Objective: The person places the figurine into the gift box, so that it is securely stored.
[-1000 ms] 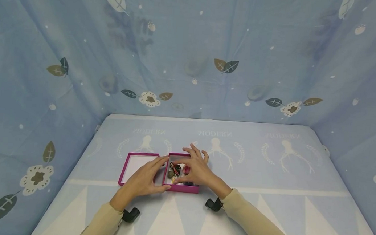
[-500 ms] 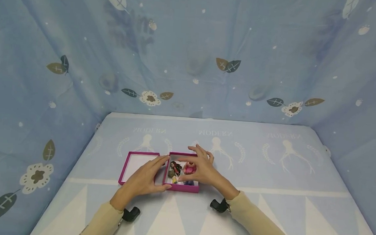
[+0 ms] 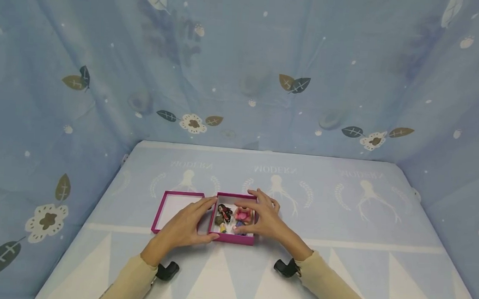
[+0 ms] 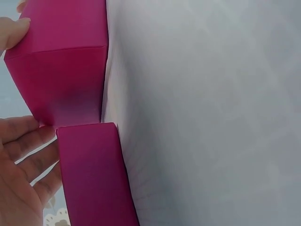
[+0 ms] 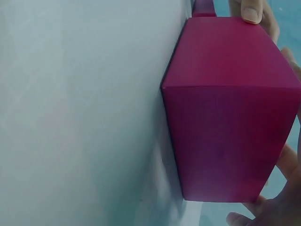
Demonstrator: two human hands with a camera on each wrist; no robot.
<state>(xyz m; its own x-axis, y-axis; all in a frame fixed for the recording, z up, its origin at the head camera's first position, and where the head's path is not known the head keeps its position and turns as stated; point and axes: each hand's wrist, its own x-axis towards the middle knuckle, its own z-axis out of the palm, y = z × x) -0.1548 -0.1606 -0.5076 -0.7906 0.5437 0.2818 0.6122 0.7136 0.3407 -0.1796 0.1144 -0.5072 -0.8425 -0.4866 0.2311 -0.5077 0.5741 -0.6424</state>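
Observation:
An open magenta box (image 3: 233, 239) with a white inside sits on the table, small toys lying in it. My left hand (image 3: 184, 222) grips its left side, thumb at the near corner and fingers at the far one; the left wrist view shows the thumb on the front wall (image 4: 66, 28). Over the box's right side is my right hand (image 3: 265, 220), thumb and index finger spread apart with nothing pinched between them. Below it are a pink toy (image 3: 243, 214) and a blue one (image 3: 240, 224). A dark-haired figurine in red (image 3: 225, 213) lies toward the left, near a yellow piece (image 3: 223, 228).
Left of the box lies a matching lid (image 3: 173, 207), white inside up, partly behind my left hand. The table (image 3: 339, 277) has a patterned cloth. A blue patterned curtain (image 3: 245, 66) rises behind the table and at both sides.
My right hand has drawn back to the right across the box, uncovering the pink and blue toys. The left hand stays on the box's left side.

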